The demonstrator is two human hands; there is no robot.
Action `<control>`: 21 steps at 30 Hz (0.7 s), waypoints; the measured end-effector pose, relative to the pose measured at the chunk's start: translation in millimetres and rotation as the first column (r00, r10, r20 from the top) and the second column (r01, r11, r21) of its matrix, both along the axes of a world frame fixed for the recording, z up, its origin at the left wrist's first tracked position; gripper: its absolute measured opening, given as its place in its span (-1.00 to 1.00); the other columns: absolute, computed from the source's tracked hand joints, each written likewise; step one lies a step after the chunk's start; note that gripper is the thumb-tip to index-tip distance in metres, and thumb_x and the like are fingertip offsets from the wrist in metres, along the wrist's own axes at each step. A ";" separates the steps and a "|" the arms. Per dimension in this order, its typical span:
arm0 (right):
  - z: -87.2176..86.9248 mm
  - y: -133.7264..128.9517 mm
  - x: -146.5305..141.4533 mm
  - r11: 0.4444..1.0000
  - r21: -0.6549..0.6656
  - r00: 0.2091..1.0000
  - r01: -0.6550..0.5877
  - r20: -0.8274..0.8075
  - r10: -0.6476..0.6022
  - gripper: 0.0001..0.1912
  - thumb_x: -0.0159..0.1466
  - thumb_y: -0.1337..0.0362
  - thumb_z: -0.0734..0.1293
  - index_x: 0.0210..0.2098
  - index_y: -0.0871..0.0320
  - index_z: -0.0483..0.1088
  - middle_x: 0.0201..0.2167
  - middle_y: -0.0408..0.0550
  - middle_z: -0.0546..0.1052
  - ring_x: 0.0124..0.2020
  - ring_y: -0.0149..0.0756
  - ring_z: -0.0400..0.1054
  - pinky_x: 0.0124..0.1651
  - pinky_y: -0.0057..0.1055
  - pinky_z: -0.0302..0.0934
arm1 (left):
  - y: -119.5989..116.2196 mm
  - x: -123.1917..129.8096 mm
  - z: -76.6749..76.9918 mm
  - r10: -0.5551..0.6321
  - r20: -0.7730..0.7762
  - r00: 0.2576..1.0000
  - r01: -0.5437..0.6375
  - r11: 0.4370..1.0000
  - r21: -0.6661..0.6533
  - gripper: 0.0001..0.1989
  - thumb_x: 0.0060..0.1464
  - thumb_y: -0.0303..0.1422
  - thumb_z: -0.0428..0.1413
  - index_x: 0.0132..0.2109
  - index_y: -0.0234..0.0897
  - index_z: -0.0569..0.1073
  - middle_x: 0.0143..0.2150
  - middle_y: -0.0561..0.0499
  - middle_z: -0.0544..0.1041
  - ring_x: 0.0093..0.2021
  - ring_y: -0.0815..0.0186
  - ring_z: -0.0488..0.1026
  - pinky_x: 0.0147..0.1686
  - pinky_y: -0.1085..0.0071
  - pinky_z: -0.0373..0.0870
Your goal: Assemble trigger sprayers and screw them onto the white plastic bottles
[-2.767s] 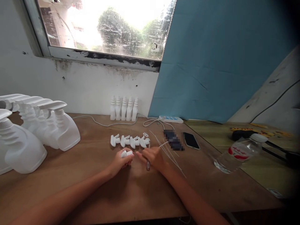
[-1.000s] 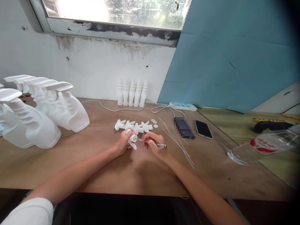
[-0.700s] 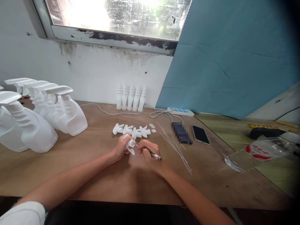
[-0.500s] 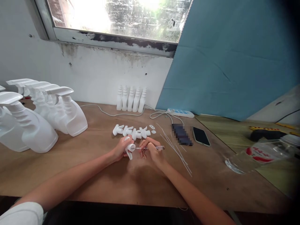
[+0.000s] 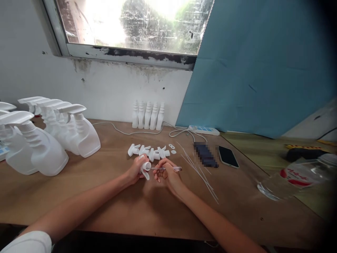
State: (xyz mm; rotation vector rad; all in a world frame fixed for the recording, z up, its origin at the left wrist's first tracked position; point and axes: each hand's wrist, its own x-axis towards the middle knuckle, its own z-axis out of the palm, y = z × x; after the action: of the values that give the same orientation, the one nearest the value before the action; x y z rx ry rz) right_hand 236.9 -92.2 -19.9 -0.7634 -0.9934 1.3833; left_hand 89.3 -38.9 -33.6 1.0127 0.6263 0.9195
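Note:
In the head view my left hand is closed round a white trigger spray head, its round collar facing right and its trigger pointing down. My right hand grips a small screwdriver with a clear handle and thin metal shaft. The shaft points left at the collar's opening; I cannot tell whether its tip is inside. Just beyond my hands, several loose white spray heads lie in a row. Small white discs lie to their right. Thin white tubes are scattered right of my right hand.
White spray bottles with heads fitted stand at the left. Several slim white bottle-shaped pieces line the wall. A power strip with a cable, a pixelated dark object, a phone and a clear bottle are at the right.
The view has shifted slightly, so the table sits lower in the picture. My right hand and the screwdriver have moved a little, still beside the spray head. Both grips stay the same.

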 end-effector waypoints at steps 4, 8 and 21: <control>-2.9 -0.6 1.1 0.997 0.075 0.999 0.000 0.039 -0.003 -0.86 0.18 0.32 0.19 -0.43 0.16 0.37 -0.55 -0.09 0.53 -0.65 -0.35 0.37 -0.64 -0.49 0.18 | -0.3 0.3 -0.3 0.012 0.017 1.000 -0.012 1.000 -0.001 -0.65 -0.05 -0.13 0.14 -0.42 -0.24 0.16 -0.66 0.19 0.18 -0.73 0.53 0.02 -0.84 0.65 -0.10; -2.3 -1.9 4.8 0.979 0.198 0.988 -0.056 0.149 0.027 -0.81 0.24 0.26 0.23 -0.24 0.15 0.46 -0.52 -0.12 0.51 -0.61 -0.35 0.37 -0.58 -0.45 0.23 | -1.4 -1.5 2.3 -0.002 0.031 1.000 0.002 1.000 -0.004 -0.67 -0.08 -0.15 0.16 -0.41 -0.24 0.18 -0.64 0.19 0.21 -0.74 0.52 0.06 -0.85 0.66 -0.10; 3.7 -2.5 11.7 0.802 0.542 0.825 -0.249 0.553 -0.118 -0.64 0.33 0.05 0.22 -0.28 0.17 0.52 -0.30 0.01 0.51 -0.32 -0.32 0.41 -0.22 -0.38 0.34 | 3.3 -5.0 5.7 -0.152 0.172 0.973 0.168 0.982 -0.086 -0.70 -0.10 -0.23 0.14 -0.44 -0.24 0.14 -0.66 0.21 0.15 -0.76 0.52 0.05 -0.86 0.64 -0.16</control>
State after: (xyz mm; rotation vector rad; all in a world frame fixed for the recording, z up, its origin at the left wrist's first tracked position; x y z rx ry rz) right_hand 248.6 -94.7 -16.2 -0.6558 -1.8413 0.7984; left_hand 84.3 -35.6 -27.9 0.8745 0.4407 0.8120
